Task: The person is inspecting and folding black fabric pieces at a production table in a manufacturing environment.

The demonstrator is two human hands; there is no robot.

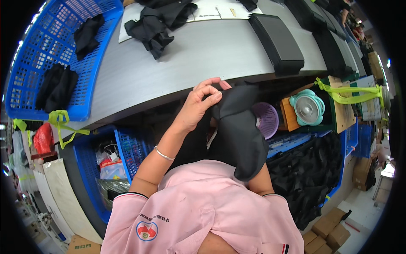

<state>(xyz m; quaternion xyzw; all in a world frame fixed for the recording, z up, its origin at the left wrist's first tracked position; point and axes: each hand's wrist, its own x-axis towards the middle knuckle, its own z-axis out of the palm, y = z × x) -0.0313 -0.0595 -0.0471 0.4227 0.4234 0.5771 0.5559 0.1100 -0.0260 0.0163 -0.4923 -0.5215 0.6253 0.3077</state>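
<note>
A black fabric piece (241, 135), tube-like and bent in shape, hangs in front of me just off the table's near edge. At its upper left corner, my left hand (202, 100) pinches the cloth between thumb and fingers; a silver bangle circles that wrist. My right forearm rises behind the cloth, which covers the right hand, so its fingers cannot be seen. Farther off on the grey table (198, 55) lies a crumpled heap of black fabric pieces (154, 31), partly on a white board (211, 10).
A blue basket (91, 84) with black pieces stands at the far left. Flat black stacks (277, 42) sit at the right. Under the table edge are a purple basket (267, 120), a teal fan (308, 108), blue crates (91, 169) and a heap of black pieces (308, 173).
</note>
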